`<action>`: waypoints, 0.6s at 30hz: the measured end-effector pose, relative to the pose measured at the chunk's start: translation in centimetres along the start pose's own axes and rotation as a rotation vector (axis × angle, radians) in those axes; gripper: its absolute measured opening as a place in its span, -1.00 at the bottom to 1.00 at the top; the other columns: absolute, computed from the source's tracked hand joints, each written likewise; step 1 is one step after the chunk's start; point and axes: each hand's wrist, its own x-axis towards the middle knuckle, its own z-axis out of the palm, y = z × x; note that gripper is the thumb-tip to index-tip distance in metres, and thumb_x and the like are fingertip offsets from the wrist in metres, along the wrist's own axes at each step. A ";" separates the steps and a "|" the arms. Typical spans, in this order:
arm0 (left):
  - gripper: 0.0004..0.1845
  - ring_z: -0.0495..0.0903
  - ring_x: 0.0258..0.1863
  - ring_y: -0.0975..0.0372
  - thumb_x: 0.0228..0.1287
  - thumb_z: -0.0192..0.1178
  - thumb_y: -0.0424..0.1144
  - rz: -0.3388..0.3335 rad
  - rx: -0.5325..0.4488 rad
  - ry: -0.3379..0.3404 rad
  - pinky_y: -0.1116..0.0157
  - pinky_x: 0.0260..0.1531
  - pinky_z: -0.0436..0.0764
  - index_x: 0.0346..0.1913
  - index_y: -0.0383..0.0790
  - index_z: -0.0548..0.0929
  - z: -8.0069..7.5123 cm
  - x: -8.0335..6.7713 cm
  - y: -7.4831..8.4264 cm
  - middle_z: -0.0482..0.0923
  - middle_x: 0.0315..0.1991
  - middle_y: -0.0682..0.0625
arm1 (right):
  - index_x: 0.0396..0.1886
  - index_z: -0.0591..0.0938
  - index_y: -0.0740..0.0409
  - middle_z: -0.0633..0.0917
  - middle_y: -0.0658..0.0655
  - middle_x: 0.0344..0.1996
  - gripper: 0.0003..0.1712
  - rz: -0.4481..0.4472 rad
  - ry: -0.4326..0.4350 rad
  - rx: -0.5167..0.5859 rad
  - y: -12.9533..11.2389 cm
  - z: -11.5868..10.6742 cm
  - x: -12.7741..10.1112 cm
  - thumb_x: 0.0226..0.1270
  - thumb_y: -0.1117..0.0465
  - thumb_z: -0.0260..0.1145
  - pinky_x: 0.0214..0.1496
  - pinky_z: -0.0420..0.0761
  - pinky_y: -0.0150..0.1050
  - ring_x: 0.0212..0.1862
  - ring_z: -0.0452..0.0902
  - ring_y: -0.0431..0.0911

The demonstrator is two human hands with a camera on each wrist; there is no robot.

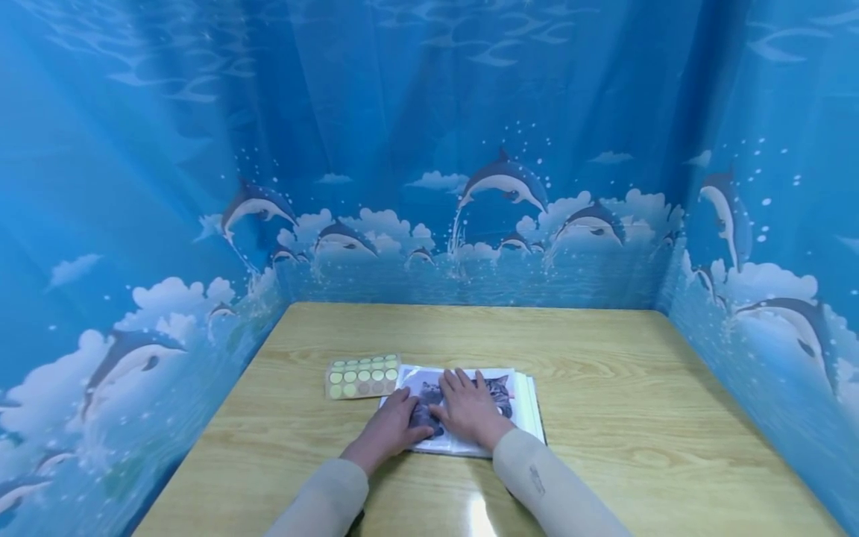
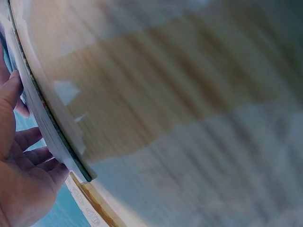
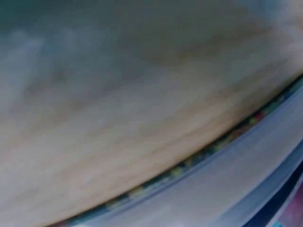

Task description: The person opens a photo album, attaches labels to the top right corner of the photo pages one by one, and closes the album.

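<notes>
An album of clear sleeves [image 1: 523, 406] lies on the wooden table [image 1: 604, 388], its top page showing a grey cat photo [image 1: 499, 391]. My left hand [image 1: 396, 425] and right hand [image 1: 466, 406] both rest flat on that page, fingers straight, side by side. A sheet of round yellow-green stickers [image 1: 362, 376] lies just left of the album. The left wrist view shows my palm and fingers [image 2: 23, 165] against the album's edge [image 2: 52, 127]. The right wrist view is blurred: only table wood and the album's edge [image 3: 227, 165] show.
Blue dolphin-printed curtains [image 1: 429, 186] close off the table at the back and on both sides. The table's wood extends right of the album and behind it.
</notes>
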 end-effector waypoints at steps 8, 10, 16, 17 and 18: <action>-0.22 0.21 0.38 -0.26 0.23 0.35 0.05 -0.015 -0.005 -0.002 -0.13 0.38 0.22 0.29 -0.52 0.43 0.1 0.0 -0.1 0.23 0.38 -0.47 | 0.52 0.25 0.15 0.23 0.18 0.51 -0.14 -0.014 0.003 -0.002 0.0 -0.3 -0.8 0.51 -0.35 -0.14 0.48 -0.03 0.28 0.52 0.04 0.14; -0.22 0.21 0.39 -0.25 0.23 0.35 0.05 -0.019 -0.002 -0.003 -0.12 0.38 0.22 0.29 -0.51 0.43 0.1 0.0 -0.1 0.23 0.38 -0.46 | 0.52 0.25 0.16 0.23 0.18 0.51 -0.13 -0.016 0.002 -0.004 0.0 -0.3 -0.9 0.51 -0.36 -0.15 0.48 -0.04 0.29 0.52 0.04 0.13; -0.22 0.22 0.38 -0.25 0.23 0.35 0.06 -0.024 0.005 0.002 -0.12 0.37 0.24 0.29 -0.50 0.44 0.2 0.0 0.0 0.24 0.38 -0.46 | 0.52 0.24 0.18 0.22 0.19 0.50 -0.13 -0.012 0.011 -0.005 0.3 -0.7 -1.4 0.51 -0.35 -0.17 0.48 -0.07 0.30 0.52 0.04 0.14; -0.22 0.23 0.38 -0.25 0.23 0.36 0.06 -0.024 0.002 0.003 -0.13 0.37 0.24 0.29 -0.51 0.44 0.1 0.0 0.1 0.24 0.38 -0.46 | 0.52 0.24 0.17 0.22 0.20 0.51 -0.14 -0.007 0.011 -0.004 0.4 -0.6 -1.3 0.52 -0.35 -0.17 0.48 -0.07 0.31 0.52 0.04 0.14; -0.22 0.22 0.38 -0.25 0.23 0.36 0.06 -0.028 0.000 0.002 -0.12 0.37 0.24 0.29 -0.51 0.44 0.1 0.0 0.1 0.24 0.38 -0.45 | 0.52 0.24 0.17 0.22 0.19 0.51 -0.14 0.001 0.010 -0.001 0.6 -0.6 -1.3 0.51 -0.35 -0.18 0.48 -0.08 0.31 0.52 0.03 0.14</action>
